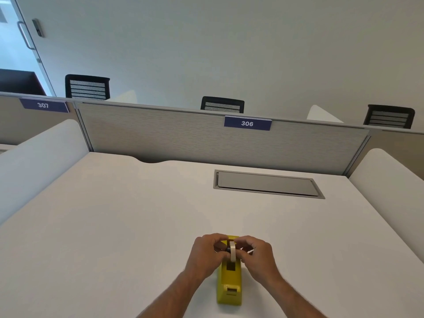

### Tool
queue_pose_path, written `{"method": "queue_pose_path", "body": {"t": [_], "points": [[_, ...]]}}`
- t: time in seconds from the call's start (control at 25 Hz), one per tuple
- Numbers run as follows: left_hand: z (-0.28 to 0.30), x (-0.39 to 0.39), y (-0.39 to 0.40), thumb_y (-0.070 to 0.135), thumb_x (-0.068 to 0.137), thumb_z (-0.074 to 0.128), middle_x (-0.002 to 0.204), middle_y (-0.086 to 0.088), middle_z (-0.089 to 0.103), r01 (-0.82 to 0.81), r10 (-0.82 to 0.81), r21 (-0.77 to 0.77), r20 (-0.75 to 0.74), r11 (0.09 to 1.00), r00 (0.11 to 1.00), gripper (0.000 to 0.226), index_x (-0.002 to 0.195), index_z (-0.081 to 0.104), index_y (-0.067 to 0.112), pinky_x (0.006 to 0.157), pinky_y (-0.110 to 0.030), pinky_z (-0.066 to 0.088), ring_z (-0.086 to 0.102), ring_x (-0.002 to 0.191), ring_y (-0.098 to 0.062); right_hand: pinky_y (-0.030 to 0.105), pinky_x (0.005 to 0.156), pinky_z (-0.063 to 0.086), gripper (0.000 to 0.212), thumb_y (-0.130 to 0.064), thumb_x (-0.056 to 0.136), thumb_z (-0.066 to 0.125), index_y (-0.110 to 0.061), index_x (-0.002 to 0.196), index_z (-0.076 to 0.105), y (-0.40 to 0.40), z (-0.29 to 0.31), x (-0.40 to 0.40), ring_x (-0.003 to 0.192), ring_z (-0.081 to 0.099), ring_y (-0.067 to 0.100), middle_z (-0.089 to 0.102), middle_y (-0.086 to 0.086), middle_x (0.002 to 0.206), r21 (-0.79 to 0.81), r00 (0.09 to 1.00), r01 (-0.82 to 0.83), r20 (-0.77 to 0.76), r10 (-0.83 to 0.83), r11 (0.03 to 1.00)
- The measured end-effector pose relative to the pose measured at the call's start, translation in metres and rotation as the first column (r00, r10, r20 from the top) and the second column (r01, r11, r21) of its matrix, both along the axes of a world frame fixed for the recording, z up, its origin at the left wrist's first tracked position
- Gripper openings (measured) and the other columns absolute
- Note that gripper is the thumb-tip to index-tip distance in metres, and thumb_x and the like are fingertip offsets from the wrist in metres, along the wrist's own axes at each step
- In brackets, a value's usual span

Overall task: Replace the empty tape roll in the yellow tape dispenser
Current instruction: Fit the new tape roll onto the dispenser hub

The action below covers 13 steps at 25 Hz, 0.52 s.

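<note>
Head view — both hands, left hand (207,251) and right hand (258,254), pinch a pale tape roll (232,251) upright between their fingers, just over the yellow tape dispenser (229,281) on the white desk (114,226)

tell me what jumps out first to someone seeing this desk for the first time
The yellow tape dispenser stands out at the near edge of the white desk. Above it, the left hand and right hand hold a pale tape roll upright on a dark hub. Farther back, a blue sign reading 306 sits on the grey partition.
</note>
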<state>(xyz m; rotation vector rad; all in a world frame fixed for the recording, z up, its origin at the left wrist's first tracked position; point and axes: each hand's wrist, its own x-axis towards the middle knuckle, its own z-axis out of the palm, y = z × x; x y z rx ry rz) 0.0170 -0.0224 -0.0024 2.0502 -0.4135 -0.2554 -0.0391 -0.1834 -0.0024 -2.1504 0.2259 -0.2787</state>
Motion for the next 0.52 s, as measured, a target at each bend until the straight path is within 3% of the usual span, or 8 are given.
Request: {"method": "queue_pose_path", "body": {"t": [0.16,0.32,0.52], "points": [[-0.004,-0.001,-0.001,0.019,0.073,0.082,0.094,0.006,0.079,-0.006,0.001,0.078,0.063,0.997,0.998,0.05,0.12,0.068,0.027,0.09,-0.026,0.057,0.071,0.088,-0.006,0.014,0.063,0.051,0.027,-0.01,0.081,0.078,-0.034,0.093,0.073,-0.003,-0.008,0.002,0.083,0.067,-0.002,0.075,-0.014,0.085,-0.027,1.0,0.009,0.002,-0.009,1.0],[-0.002,-0.002,-0.001,0.022,0.079,0.077,0.099,0.007,0.079,-0.007,-0.011,0.138,0.128,0.99,0.992,0.051,0.127,0.063,0.028,0.092,-0.022,0.053,0.07,0.093,-0.006,0.014,0.066,0.052,0.024,-0.011,0.081,0.077,-0.025,0.1,0.075,-0.004,-0.015,0.005,0.084,0.07,0.004,0.076,-0.012,0.09,-0.053,0.999,0.03,0.021,-0.029,0.998],[-0.007,-0.003,0.001,0.034,0.087,0.065,0.112,0.004,0.075,0.06,-0.147,0.305,0.27,0.951,0.952,0.054,0.139,0.05,0.033,0.095,-0.028,0.05,0.066,0.103,-0.016,0.029,0.071,0.059,0.028,-0.011,0.082,0.074,-0.024,0.107,0.074,-0.003,-0.025,0.001,0.081,0.069,0.011,0.076,-0.006,0.091,-0.183,0.995,0.036,0.1,-0.018,0.982]]}}
